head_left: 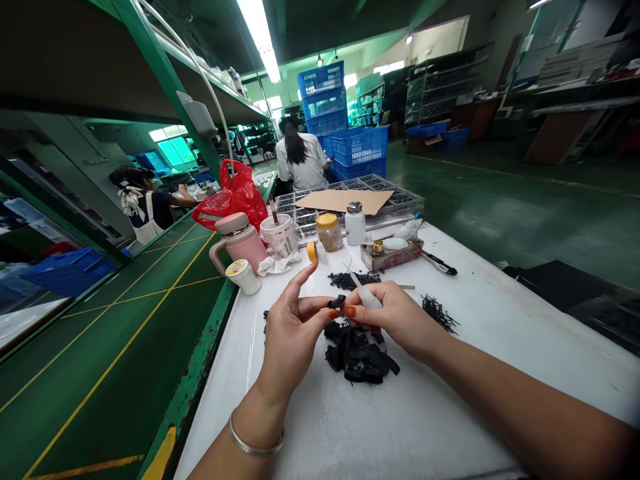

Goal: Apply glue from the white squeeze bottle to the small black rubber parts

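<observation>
My left hand point(295, 317) pinches a small black part point(338, 302) between thumb and fingertips, its index finger raised. My right hand point(395, 312) holds a white squeeze bottle point(369, 297) with a thin nozzle pointing up and away. The right fingertips meet the left ones at the black part; whether they grip it too I cannot tell. Below both hands lies a heap of black pieces point(363, 360) on the white tabletop point(345, 433). Just beyond them is a pile of small black rings point(350, 280), and thin black sticks point(439, 315) lie to the right.
Behind the hands stand a pink mug point(245, 243), a plastic cup point(280, 237), a yellow-lidded jar point(329, 232), a white pump bottle point(355, 225) and a small box point(393, 255). A utility knife point(440, 263) lies right. Left runs a green conveyor point(125, 327). Two people sit farther back.
</observation>
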A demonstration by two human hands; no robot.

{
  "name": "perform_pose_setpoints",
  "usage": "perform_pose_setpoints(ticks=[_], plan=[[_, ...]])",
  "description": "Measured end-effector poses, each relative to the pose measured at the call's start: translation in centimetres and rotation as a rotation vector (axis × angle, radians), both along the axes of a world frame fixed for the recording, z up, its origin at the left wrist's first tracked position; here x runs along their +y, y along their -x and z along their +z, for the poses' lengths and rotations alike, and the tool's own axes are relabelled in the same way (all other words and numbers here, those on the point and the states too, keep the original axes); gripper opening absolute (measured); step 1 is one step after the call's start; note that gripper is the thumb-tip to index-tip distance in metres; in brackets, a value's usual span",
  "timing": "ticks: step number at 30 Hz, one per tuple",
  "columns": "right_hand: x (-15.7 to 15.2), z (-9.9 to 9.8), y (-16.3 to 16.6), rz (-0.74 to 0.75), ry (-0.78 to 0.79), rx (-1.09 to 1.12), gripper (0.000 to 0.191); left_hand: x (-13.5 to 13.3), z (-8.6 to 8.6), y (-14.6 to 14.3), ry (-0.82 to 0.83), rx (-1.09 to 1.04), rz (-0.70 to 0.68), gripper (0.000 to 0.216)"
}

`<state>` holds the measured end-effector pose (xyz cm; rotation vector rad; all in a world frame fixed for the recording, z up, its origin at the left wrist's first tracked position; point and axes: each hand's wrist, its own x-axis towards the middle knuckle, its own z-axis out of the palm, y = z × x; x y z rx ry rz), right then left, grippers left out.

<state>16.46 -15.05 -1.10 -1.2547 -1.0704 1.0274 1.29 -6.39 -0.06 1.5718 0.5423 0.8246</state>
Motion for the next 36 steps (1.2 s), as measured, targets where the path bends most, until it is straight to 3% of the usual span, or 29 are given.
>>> perform_pose_setpoints(ticks=[8, 13, 19, 23, 26, 29, 33, 36], plan=[[0.0, -0.3, 0.0, 0.024, 0.031, 0.109, 0.022, 0.0, -0.1, 0.1, -0.139, 0.046, -0.005, 0.07], [0.1, -0.4, -0.2, 0.116, 0.076, 0.269, 0.015, 0.1, -0.2, 0.3, -0.269, 0.078, 0.004, 0.069], [0.2, -0.7, -0.4, 0.141, 0.168, 0.451, 0.025, 0.2, -0.3, 0.5, -0.375, 0.101, -0.01, 0.07], [0.3, -0.9, -0.5, 0.177, 0.176, 0.481, 0.015, 0.0, -0.2, 0.6, -0.399, 0.137, -0.038, 0.065], [0.2, -0.8, -0.5, 0.185, 0.186, 0.5, 0.014, -0.1, 0.0, 0.5, -0.337, 0.132, -0.045, 0.065], [0.1, -0.6, -0.4, 0.087, 0.143, 0.489, 0.014, 0.2, 0.0, 0.2, -0.144, 0.11, -0.071, 0.068], [0.0, -0.4, -0.1, -0.095, 0.002, 0.34, 0.018, 0.8, -0.3, 0.0, 0.131, 0.093, -0.157, 0.049], [0.0, -0.1, 0.2, -0.178, -0.083, 0.175, 0.02, 1.0, -0.5, -0.2, 0.24, 0.101, -0.219, 0.036]])
